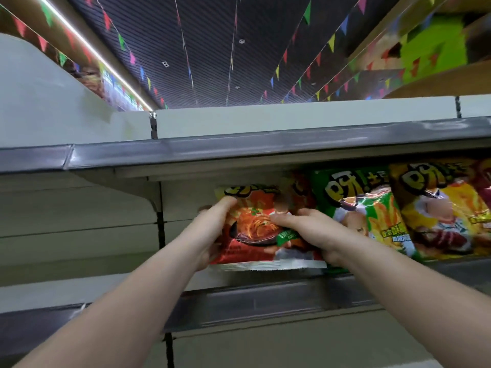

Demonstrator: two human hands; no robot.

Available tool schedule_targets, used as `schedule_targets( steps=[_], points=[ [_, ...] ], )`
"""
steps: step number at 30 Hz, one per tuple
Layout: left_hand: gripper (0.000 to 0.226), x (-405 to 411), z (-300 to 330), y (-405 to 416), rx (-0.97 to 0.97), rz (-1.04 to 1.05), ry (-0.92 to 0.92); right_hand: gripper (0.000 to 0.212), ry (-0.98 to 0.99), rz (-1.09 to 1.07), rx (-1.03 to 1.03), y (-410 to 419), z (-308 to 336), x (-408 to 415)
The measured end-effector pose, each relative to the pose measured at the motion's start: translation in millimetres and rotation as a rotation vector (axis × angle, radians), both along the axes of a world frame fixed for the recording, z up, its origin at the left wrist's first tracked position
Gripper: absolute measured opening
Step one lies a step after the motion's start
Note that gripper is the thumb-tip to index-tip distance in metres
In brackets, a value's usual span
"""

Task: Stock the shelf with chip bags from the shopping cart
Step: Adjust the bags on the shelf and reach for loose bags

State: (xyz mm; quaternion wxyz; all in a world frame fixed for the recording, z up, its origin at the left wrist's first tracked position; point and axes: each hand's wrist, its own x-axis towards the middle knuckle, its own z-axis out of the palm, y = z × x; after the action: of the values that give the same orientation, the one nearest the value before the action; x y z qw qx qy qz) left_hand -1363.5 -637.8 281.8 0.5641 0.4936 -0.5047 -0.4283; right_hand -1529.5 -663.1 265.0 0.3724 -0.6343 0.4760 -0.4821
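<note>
We hold the red chip bag [255, 229] upright at the shelf [265, 301], just left of the green bag [366, 208]. Our left hand [212, 235] curls round its left edge; our right hand [310, 232] grips its right side, fingers bent over the front.

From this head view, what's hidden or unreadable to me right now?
- Shopping cart: out of frame, so remaining stock is unknown.
- Red chip bag: partly covered by the left hand and right hand; print motion-blurred.
- Green bag and yellow bag: tops hidden by the upper shelf lip.
- Further bags: cut off at the right edge.
</note>
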Motion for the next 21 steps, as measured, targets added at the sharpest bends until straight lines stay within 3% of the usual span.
schedule_targets(
  steps=[3, 6, 9, 15, 21],
  points=[
    [0.033, 3.0, -1.3, -16.3, 0.074, 0.042, -0.237, 0.058, -0.025, -0.065, 0.039, -24.5, 1.1, 9.2],
    [0.029, 0.4, 2.0, -34.5, 0.021, 0.124, -0.392, 0.038, -0.065, -0.062, 0.099, -41.7, 2.3, 19.2],
    [0.035, -7.0, 6.4, -57.1, -0.053, 0.136, -0.521, 0.052, -0.033, -0.075, 0.051, -66.1, 0.8, 29.0],
    [0.048, -19.5, -0.6, -93.3, -0.103, 0.073, -0.629, 0.043, 0.349, -0.364, -0.1, -97.8, 10.7, 29.0],
    [0.051, -20.8, -3.7, -119.8, -0.132, 0.114, -0.762, 0.045, 0.395, -0.441, -0.16, -118.1, 6.4, 31.5]
  ],
)
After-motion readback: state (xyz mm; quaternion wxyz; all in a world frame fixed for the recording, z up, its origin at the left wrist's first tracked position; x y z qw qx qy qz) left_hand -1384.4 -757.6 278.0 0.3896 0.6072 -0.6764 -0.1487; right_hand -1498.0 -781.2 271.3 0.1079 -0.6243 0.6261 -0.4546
